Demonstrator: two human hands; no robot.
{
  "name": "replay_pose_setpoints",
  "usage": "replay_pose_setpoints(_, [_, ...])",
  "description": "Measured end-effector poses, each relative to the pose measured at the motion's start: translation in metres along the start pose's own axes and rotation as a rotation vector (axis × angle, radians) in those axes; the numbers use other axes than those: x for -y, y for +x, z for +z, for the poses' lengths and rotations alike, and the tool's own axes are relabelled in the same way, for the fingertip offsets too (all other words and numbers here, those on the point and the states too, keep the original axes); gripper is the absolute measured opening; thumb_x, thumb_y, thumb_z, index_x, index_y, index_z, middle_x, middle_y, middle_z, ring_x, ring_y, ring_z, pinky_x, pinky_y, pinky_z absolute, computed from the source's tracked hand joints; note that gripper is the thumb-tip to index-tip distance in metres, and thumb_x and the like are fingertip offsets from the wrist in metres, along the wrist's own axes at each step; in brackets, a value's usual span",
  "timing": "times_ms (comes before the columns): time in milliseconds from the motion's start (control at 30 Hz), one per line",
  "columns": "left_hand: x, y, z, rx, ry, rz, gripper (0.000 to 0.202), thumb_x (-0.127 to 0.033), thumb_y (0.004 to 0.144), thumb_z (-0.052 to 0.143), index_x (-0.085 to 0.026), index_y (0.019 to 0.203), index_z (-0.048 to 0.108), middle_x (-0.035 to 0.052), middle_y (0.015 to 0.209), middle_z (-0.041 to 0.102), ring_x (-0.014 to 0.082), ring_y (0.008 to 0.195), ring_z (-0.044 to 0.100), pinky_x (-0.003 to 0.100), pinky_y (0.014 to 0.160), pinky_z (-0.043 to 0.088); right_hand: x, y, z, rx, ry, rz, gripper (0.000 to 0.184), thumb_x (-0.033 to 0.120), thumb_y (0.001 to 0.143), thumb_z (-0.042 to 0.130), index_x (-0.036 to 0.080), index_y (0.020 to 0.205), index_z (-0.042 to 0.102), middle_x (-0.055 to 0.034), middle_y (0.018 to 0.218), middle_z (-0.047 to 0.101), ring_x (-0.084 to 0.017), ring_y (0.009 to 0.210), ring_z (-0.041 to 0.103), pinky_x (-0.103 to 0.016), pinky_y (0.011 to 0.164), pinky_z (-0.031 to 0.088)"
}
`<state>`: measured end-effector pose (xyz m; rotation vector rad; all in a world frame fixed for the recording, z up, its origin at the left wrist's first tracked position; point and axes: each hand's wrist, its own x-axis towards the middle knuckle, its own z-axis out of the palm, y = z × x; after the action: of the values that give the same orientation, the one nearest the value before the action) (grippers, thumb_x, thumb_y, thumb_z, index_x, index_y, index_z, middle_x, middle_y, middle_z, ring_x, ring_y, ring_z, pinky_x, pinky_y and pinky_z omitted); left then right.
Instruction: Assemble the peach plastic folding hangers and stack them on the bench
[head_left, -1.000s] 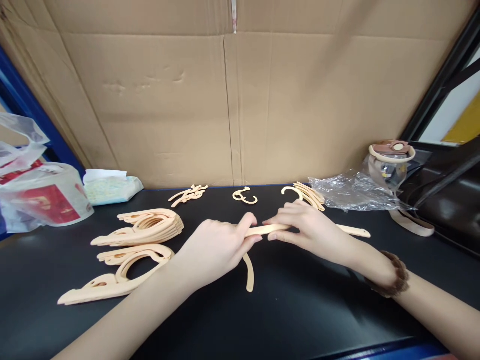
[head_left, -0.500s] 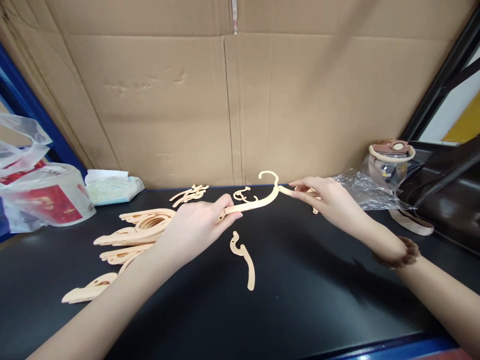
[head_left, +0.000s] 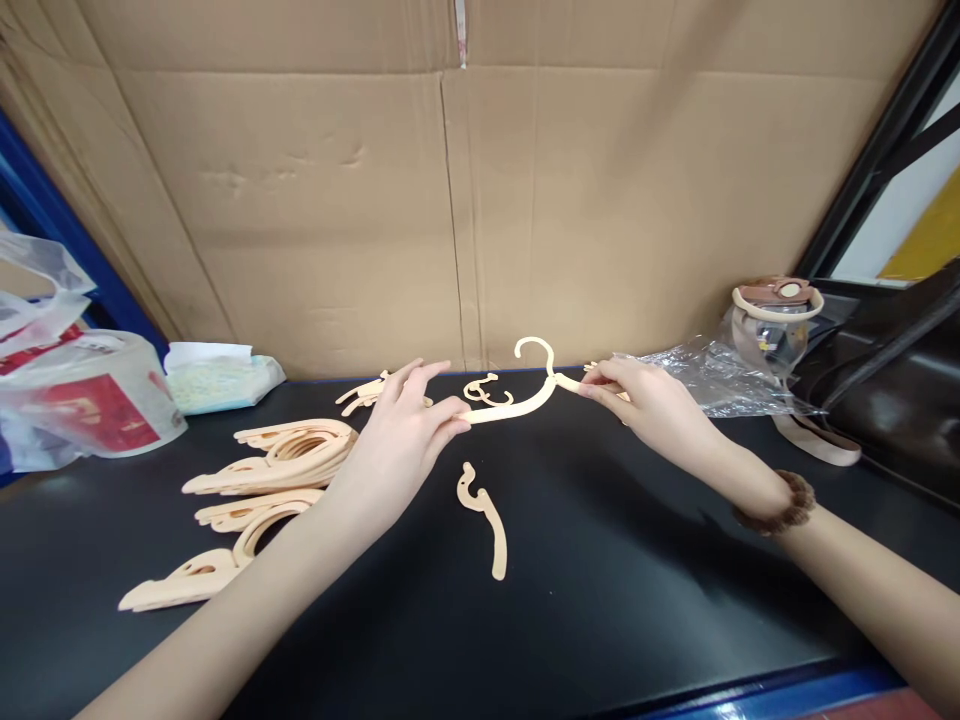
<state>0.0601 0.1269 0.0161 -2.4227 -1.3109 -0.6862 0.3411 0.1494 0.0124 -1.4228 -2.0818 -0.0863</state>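
Note:
A cream folding hanger (head_left: 517, 407) is held up between my two hands, its hook curving upward. My left hand (head_left: 405, 430) pinches the end of its left arm between thumb and forefinger, the other fingers raised. The short right arm lies in the closed fingers of my right hand (head_left: 637, 395), which cover its outer end. Below the hanger a loose hanger arm (head_left: 486, 520) lies on the black table. Stacked folded hangers (head_left: 277, 460) lie to the left, partly behind my left forearm.
Small cream parts (head_left: 487, 390) lie at the back, with more loose pieces (head_left: 361, 393) behind my left hand. A plastic bag with a roll (head_left: 112, 390) and a tissue pack (head_left: 221, 375) stand left. A clear cup (head_left: 776, 320), crumpled plastic film (head_left: 697, 372) and a dark bag (head_left: 900, 370) are right.
My left hand has loosened from a fuller grip into a fingertip pinch, fingers lifting. My right hand has closed farther along the hanger's right arm. The view has shifted slightly.

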Motion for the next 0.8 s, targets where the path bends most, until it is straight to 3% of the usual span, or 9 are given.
replay_pose_setpoints(133, [-0.001,-0.002,0.005,-0.062,0.068,-0.067,0.027,-0.026,0.096,0.041,-0.016,0.093,0.066,0.0139,0.140,0.040,0.0392,0.137,0.023,0.059,0.106,0.032,0.005,-0.002,0.000,-0.013,0.016,-0.019,0.024,0.039,0.094,0.049,0.021,0.081,0.060,-0.0014,0.084,0.065,-0.018,0.076,0.055,-0.030,0.065,0.036])
replay_pose_setpoints(533, [-0.001,-0.002,0.007,-0.071,-0.003,0.029,0.021,-0.018,0.098,0.036,-0.013,0.092,0.055,0.0149,0.142,0.038,0.0301,0.142,0.019,0.049,0.110,0.036,0.011,-0.004,0.001,0.019,0.063,0.016,0.022,0.037,0.094,0.048,0.022,0.083,0.060,0.0001,0.084,0.064,-0.016,0.074,0.055,-0.028,0.061,0.036])
replay_pose_setpoints(667, [-0.003,-0.002,0.006,-0.088,0.054,0.015,0.021,-0.017,0.098,0.035,-0.014,0.094,0.055,0.0140,0.140,0.041,0.0330,0.141,0.020,0.060,0.111,0.028,0.011,-0.006,0.003,0.026,0.076,0.015,0.022,0.038,0.094,0.048,0.022,0.084,0.061,-0.0005,0.084,0.065,-0.016,0.073,0.057,-0.028,0.060,0.036])
replay_pose_setpoints(733, [-0.003,-0.003,0.005,-0.105,0.065,-0.010,0.021,-0.018,0.098,0.034,-0.015,0.095,0.055,0.0141,0.141,0.040,0.0345,0.141,0.021,0.062,0.108,0.030,0.010,-0.004,0.004,0.027,0.077,0.013,0.024,0.039,0.094,0.048,0.022,0.083,0.060,-0.0004,0.083,0.065,-0.016,0.073,0.057,-0.028,0.060,0.037])
replay_pose_setpoints(800, [-0.003,-0.002,0.005,-0.113,0.042,-0.003,0.022,-0.018,0.098,0.033,-0.015,0.095,0.054,0.0150,0.140,0.040,0.0335,0.140,0.022,0.057,0.106,0.037,0.012,-0.002,0.004,0.042,0.066,0.009,0.026,0.041,0.094,0.047,0.022,0.081,0.059,-0.0003,0.083,0.066,-0.017,0.073,0.058,-0.028,0.061,0.038])
